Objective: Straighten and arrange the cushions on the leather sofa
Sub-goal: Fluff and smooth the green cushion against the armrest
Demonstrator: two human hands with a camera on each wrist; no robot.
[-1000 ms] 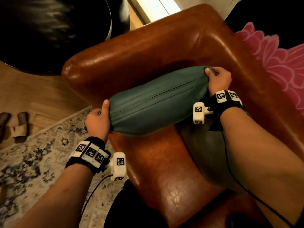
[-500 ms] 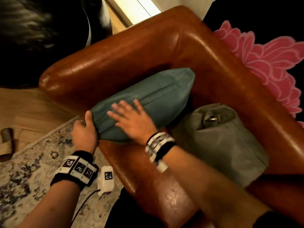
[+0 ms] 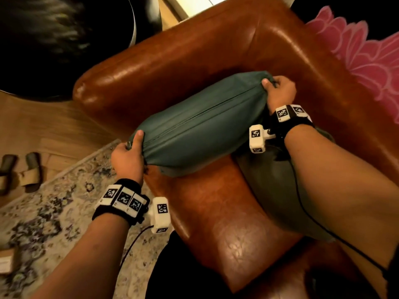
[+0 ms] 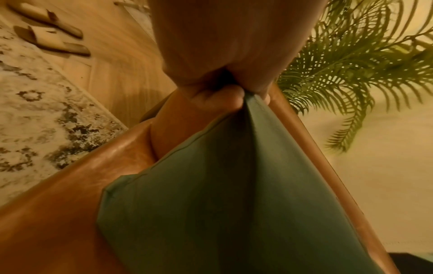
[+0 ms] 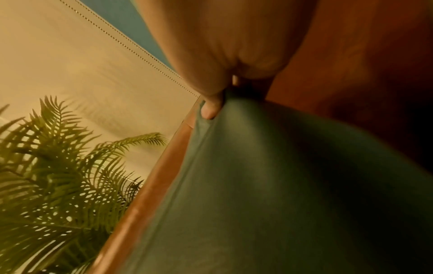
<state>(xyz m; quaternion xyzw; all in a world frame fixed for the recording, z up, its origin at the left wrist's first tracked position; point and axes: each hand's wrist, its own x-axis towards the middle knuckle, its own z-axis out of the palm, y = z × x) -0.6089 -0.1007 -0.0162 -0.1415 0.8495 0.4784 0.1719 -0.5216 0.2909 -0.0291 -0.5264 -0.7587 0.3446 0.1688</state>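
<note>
Bare forearms, no sleeves. Black wristband (image 3: 123,199) on the left wrist, another black band (image 3: 290,120) on the right, each carrying white tiles with black fiducial markers. White boxy camera module (image 3: 160,214) on the left, same (image 3: 257,138) on the right, also marker-tagged. Thin black cable (image 3: 313,221) runs along the right forearm.

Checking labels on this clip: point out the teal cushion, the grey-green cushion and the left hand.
teal cushion (image 3: 200,128): head view, on its top face beside the seam.
grey-green cushion (image 3: 274,190): head view, on its exposed side.
left hand (image 3: 127,160): head view, on its back.
</note>
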